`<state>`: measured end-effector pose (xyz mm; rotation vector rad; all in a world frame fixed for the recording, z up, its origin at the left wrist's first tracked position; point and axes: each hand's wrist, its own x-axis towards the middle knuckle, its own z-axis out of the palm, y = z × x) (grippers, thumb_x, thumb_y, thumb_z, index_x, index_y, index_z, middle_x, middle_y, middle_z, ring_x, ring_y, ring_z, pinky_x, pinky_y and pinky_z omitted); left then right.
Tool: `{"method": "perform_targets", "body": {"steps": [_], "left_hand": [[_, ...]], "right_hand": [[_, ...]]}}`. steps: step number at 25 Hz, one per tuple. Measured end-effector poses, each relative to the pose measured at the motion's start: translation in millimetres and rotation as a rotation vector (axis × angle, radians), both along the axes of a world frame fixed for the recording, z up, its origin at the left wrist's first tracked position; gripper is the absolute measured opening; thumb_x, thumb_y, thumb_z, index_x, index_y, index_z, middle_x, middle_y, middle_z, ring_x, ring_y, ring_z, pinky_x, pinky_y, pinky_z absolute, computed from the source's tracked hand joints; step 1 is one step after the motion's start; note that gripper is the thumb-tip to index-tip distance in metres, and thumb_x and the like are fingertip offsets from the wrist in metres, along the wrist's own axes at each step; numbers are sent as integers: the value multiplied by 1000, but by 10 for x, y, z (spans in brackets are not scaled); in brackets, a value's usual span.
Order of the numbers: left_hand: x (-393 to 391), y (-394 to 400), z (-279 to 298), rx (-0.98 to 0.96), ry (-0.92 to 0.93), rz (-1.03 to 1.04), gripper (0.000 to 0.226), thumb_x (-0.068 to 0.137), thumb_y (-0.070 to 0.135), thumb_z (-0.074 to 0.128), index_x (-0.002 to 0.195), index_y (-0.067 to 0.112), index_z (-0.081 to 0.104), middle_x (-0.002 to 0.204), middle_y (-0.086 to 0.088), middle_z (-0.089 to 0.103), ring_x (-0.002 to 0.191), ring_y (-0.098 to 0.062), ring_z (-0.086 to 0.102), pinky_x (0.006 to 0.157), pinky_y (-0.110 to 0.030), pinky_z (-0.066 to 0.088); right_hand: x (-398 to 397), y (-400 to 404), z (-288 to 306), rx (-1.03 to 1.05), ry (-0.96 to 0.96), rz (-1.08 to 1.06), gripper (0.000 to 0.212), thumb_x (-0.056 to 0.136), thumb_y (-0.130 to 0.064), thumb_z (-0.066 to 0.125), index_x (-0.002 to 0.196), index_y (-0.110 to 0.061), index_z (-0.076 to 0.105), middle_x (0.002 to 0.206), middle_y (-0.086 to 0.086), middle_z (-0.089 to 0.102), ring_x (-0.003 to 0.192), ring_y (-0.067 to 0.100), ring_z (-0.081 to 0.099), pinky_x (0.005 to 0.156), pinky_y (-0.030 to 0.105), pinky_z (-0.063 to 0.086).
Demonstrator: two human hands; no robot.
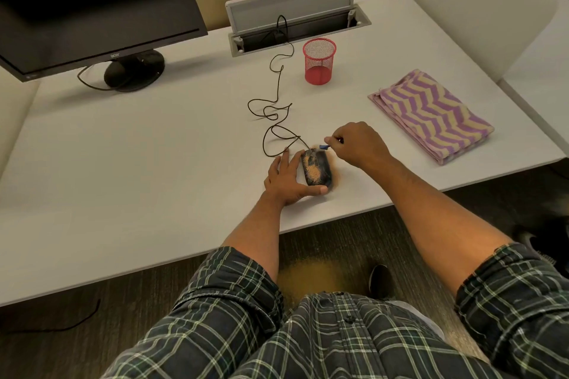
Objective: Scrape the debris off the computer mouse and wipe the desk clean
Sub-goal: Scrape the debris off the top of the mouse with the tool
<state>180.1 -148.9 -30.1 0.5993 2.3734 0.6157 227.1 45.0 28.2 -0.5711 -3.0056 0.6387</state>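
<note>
Mouse, debris-speckled, near worktop front edge. Left hand grip clamped on mouse side. Right hand grip pinching blue-tipped scraper, mostly hidden; type unclear.

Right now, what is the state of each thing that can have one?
mouse: dusted with debris, held steady
left hand: grips the mouse
right hand: pinches a blue tool at the mouse's front
towel: folded, untouched
cup: upright, looks empty
monitor: screen dark
hatch: lid open
</note>
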Motion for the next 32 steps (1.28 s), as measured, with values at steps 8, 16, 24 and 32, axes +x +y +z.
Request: {"method": "perform_targets", "body": {"steps": [8, 16, 24, 32], "left_hand": [[-3, -6, 4, -1, -3, -2, 121, 66, 75, 75, 157, 46, 0, 166, 11, -18, 153, -19, -16, 121, -52, 4], [-4, -10, -3, 5, -1, -2, 121, 66, 74, 76, 157, 47, 0, 166, 12, -17, 153, -18, -15, 121, -52, 4], [-8, -3, -8, -1, -5, -11, 122, 66, 75, 75, 157, 47, -1, 166, 12, -18, 153, -20, -16, 121, -52, 3], [-14, 3, -16, -19, 1, -13, 122, 65, 77, 74, 157, 47, -2, 166, 11, -19, 153, -20, -16, 121, -52, 4]], "right_hand": [[74, 51, -55, -153, 8, 0, 19, 91, -28, 68, 100, -16, 79, 97, 1, 74, 82, 13, 63, 72, 28, 49], [-19, 19, -59, -80, -10, -36, 18, 92, -24, 65, 98, -16, 80, 93, 2, 76, 76, 15, 64, 67, 27, 49], [-11, 29, -126, -184, 51, -90, 19, 90, -25, 67, 97, -13, 79, 95, 2, 76, 79, 14, 66, 75, 30, 55], [-82, -74, -82, -216, 19, -87, 19, 90, -22, 67, 98, -11, 79, 96, 4, 76, 82, 16, 67, 75, 30, 56]]}}
